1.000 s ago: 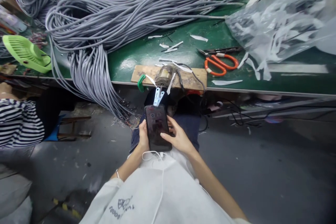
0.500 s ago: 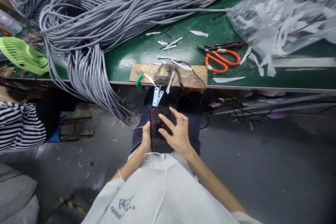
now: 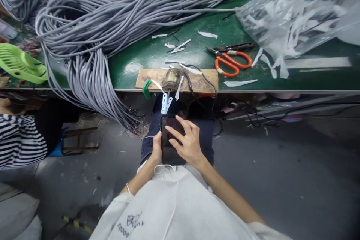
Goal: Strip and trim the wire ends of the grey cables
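A black smartphone (image 3: 169, 150) lies upright over my lap, its screen mostly dark. My left hand (image 3: 156, 149) grips its left edge, with the thumb along the side. Over the screen is my right hand (image 3: 189, 141), fingers spread and the fingertips at or just above the glass; I cannot tell whether they touch. A white cable (image 3: 165, 165) loops below the phone. Just beyond the phone's top, a light blue clothes peg (image 3: 165, 104) sits on the shaft of a small motor (image 3: 171, 78), which is on a wooden board (image 3: 206, 78) at the table edge.
Bundles of grey cable (image 3: 112, 26) cover the green table (image 3: 194, 52) and hang over its edge. Orange-handled scissors (image 3: 234, 63), white strips and a clear plastic bag (image 3: 292, 18) lie to the right. A green fan (image 3: 21, 63) and a person in a striped top (image 3: 22, 138) are at left.
The phone's screen has gone from coloured icons to mostly dark. My hands stay nearly in place, and the table scene has shifted slightly left in view.
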`<action>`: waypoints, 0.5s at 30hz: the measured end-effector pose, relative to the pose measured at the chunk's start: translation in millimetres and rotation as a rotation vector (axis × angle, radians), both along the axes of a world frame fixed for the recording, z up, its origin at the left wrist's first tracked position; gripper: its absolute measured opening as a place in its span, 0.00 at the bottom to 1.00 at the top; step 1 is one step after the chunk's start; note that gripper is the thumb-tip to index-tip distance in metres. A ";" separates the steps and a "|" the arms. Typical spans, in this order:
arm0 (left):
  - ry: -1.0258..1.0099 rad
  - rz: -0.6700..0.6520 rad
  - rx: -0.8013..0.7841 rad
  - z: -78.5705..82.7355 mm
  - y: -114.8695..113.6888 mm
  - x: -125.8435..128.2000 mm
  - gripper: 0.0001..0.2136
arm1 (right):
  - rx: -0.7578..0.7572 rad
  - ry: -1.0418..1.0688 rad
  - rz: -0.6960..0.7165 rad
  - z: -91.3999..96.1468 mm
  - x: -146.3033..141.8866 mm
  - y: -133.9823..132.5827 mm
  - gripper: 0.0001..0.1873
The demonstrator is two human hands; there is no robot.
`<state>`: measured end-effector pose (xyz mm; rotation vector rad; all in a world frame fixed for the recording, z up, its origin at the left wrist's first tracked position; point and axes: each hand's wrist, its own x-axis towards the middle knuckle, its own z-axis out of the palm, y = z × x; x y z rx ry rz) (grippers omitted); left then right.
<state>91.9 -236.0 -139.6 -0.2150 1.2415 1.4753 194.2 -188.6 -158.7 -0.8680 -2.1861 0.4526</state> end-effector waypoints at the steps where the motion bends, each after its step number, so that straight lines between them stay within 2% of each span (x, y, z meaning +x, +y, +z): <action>1: -0.010 -0.007 -0.001 -0.3 -0.3 0.1 0.14 | 0.007 -0.004 0.008 -0.5 -0.5 -0.7 0.16; 4: -0.030 -0.013 -0.006 0.0 -0.6 0.7 0.14 | 0.003 -0.001 0.017 1.0 0.5 0.2 0.17; 7: -0.030 -0.022 -0.005 2.5 0.5 1.6 0.13 | -0.029 0.099 0.005 9.2 5.5 7.1 0.17; 11: -0.034 -0.059 0.009 6.7 2.7 1.3 0.15 | -0.065 0.263 -0.116 21.2 13.5 20.7 0.14; 15: -0.037 -0.087 0.030 6.4 3.9 -1.4 0.17 | -0.124 0.265 -0.163 18.3 16.7 23.8 0.11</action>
